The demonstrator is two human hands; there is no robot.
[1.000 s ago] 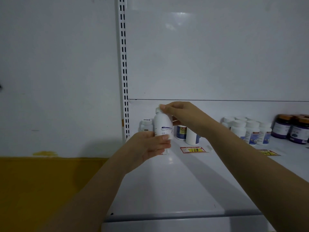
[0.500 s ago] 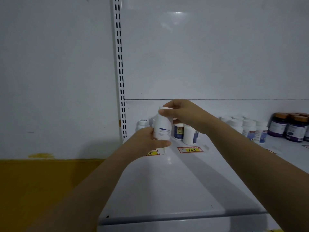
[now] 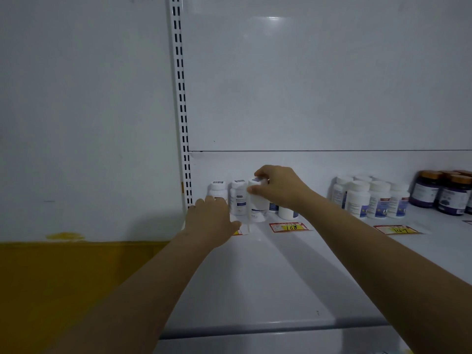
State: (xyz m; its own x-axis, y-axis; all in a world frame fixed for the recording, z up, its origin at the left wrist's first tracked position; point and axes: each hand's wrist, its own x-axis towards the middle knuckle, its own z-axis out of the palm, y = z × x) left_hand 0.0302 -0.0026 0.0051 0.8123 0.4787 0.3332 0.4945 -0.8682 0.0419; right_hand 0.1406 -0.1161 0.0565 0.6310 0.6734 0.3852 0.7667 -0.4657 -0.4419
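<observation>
Right hand (image 3: 278, 187) pinches the white bottle (image 3: 256, 210) by its cap, long axis vertical, at the back of the shelf (image 3: 255, 277), just right of two matching bottles (image 3: 238, 200). Left hand (image 3: 210, 221), fingers loose and empty, lies beside its base.

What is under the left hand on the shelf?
A yellow and red price tag pokes out from under the left hand on the white shelf. The hand covers most of it, so its number cannot be read.
</observation>
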